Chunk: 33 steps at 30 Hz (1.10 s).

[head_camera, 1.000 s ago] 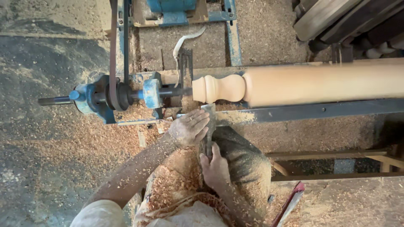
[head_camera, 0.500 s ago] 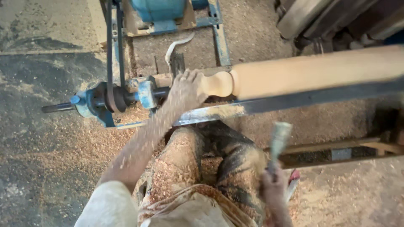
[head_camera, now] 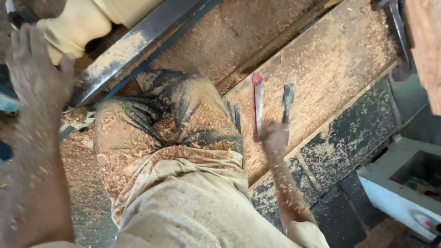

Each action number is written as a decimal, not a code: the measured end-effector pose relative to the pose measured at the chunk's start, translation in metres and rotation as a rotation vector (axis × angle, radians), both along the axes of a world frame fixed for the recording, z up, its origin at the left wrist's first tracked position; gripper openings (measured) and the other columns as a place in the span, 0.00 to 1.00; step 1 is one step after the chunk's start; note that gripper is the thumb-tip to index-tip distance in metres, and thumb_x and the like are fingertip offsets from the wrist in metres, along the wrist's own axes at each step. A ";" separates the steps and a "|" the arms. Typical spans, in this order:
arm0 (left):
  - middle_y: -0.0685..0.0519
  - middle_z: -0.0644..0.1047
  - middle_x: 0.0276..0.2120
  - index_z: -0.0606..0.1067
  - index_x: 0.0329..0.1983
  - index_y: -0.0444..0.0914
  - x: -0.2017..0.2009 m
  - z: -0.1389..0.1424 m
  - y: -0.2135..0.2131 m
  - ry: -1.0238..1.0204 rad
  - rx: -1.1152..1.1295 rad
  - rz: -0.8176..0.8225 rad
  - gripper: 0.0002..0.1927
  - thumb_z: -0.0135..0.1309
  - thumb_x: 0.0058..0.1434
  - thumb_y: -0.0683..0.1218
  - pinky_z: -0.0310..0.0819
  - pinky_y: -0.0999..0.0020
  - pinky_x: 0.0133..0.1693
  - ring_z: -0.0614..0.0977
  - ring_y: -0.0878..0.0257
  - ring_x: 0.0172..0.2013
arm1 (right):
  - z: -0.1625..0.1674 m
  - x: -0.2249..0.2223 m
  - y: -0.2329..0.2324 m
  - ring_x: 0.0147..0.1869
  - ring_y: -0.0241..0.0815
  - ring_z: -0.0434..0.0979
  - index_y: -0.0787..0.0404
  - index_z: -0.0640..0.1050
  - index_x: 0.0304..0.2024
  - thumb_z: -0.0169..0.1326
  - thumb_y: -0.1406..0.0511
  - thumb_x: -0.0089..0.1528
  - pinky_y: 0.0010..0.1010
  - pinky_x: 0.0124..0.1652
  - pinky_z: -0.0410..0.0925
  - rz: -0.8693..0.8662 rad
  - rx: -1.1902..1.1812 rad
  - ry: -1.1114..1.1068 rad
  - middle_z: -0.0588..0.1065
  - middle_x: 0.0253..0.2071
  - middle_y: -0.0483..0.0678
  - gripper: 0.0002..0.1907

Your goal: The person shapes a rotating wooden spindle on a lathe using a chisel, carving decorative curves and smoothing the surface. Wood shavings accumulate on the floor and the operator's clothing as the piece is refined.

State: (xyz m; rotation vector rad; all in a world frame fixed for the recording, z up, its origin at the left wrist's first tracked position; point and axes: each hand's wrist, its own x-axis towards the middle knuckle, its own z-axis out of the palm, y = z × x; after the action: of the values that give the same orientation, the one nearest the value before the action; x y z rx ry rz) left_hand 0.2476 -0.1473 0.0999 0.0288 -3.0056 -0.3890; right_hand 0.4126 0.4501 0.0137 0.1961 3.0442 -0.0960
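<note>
My left hand [head_camera: 32, 69] is at the top left, dusted with sawdust. Its fingers and thumb cup the rounded end of a pale turned wooden piece [head_camera: 78, 27] above the dark steel lathe rail [head_camera: 138, 43]. My right hand [head_camera: 275, 138] is blurred and reaches down to a sawdust-covered plank [head_camera: 330, 69]. It touches the near ends of a red-handled chisel [head_camera: 257, 103] and a dark chisel [head_camera: 288, 98]. I cannot make out whether it grips either one. Two thin dark tools [head_camera: 234, 115] lie just left of the red one.
My knees and trousers [head_camera: 174, 138], thick with shavings, fill the middle. A dark frame beam [head_camera: 349, 133] runs below the plank. A white machine housing [head_camera: 404, 193] stands at the lower right, and a wooden block [head_camera: 425, 46] at the top right edge.
The view has swung down and to the right. My right hand, which held a chisel up beside my knee, has dropped to the plank among the chisels. My left hand stays on the turned piece.
</note>
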 end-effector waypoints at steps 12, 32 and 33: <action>0.29 0.39 0.77 0.44 0.79 0.26 0.078 -0.068 0.094 -0.336 0.031 0.463 0.53 0.48 0.68 0.66 0.35 0.23 0.66 0.38 0.31 0.75 | -0.037 0.068 -0.062 0.59 0.58 0.73 0.60 0.72 0.64 0.34 0.56 0.72 0.44 0.56 0.63 -0.212 -0.450 -0.177 0.74 0.57 0.62 0.25; 0.39 0.75 0.61 0.75 0.58 0.29 0.096 -0.060 0.046 0.296 0.381 -0.059 0.17 0.55 0.70 0.43 0.66 0.57 0.65 0.72 0.46 0.66 | 0.013 -0.052 -0.116 0.28 0.35 0.67 0.53 0.72 0.48 0.46 0.60 0.64 0.30 0.26 0.63 -0.557 -0.972 -0.122 0.70 0.30 0.42 0.11; 0.40 0.73 0.63 0.73 0.60 0.30 0.096 -0.054 0.038 0.282 0.302 -0.134 0.19 0.55 0.68 0.42 0.64 0.56 0.67 0.70 0.47 0.68 | 0.029 -0.065 -0.133 0.27 0.33 0.67 0.53 0.72 0.48 0.46 0.60 0.64 0.29 0.24 0.62 -0.518 -1.077 -0.241 0.69 0.29 0.41 0.11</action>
State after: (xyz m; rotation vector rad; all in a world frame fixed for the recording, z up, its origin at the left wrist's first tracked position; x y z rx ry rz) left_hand 0.3436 -0.1094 0.0462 -0.1872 -2.6544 -0.7853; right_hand 0.3473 0.3169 0.0428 0.7822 2.2120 -1.5118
